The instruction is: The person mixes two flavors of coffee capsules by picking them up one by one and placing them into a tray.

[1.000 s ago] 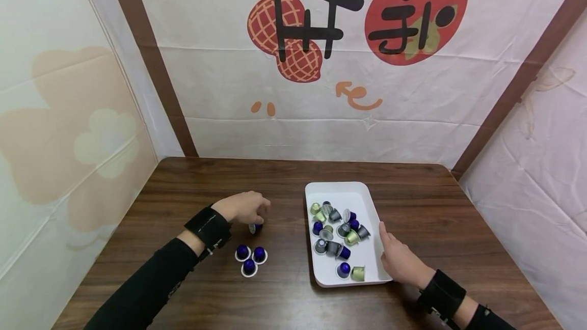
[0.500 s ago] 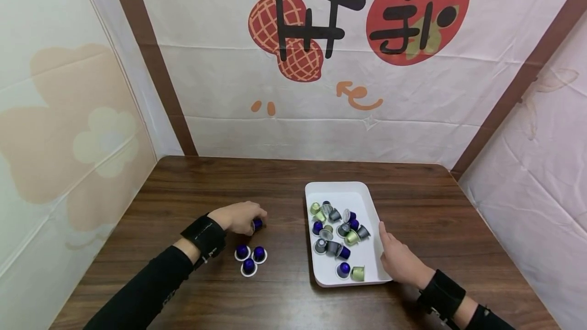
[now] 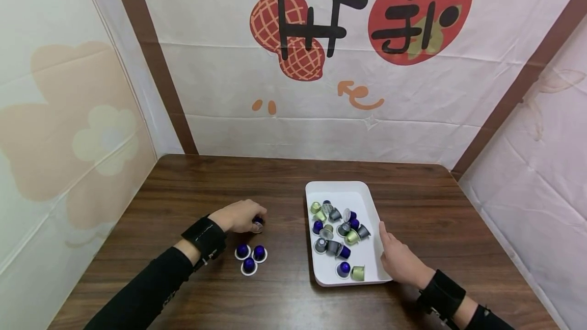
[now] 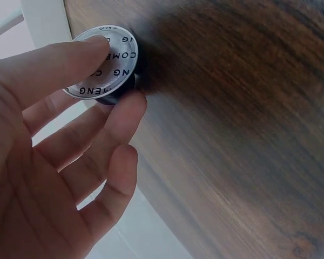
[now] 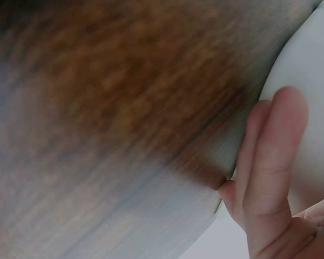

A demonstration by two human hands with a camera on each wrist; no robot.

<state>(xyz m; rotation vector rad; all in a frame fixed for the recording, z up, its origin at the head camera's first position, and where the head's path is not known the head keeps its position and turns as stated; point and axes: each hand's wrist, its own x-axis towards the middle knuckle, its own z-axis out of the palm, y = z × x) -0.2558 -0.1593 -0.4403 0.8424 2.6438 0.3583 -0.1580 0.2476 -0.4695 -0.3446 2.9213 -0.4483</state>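
Note:
In the left wrist view, my left hand [image 4: 70, 129] pinches a dark blue coffee capsule [image 4: 119, 62] between thumb and fingers, the thumb lying on its printed silver lid. The head view has this left hand [image 3: 236, 217] low over the table, left of the tray, largely covering the capsule. Just nearer to me, three blue coffee capsules [image 3: 249, 266] stand lid-down in a tight cluster. With extended fingers, my right hand [image 3: 403, 261] rests against the right side of a white tray [image 3: 344, 190]. The right wrist view shows those fingers [image 5: 275, 156] along the tray's wall.
Inside the tray lie several coffee capsules: green ones [image 3: 352, 237], grey ones [image 3: 333, 247] and blue ones [image 3: 343, 269], some upright, some tipped over. Beneath everything is a brown wooden table [image 3: 279, 182]. A printed cloth [image 3: 220, 65] hangs behind the table's far edge.
My left hand has come slightly toward me and left, closing its fingers on the capsule, which has turned in its grip. The right hand and tray have stayed put.

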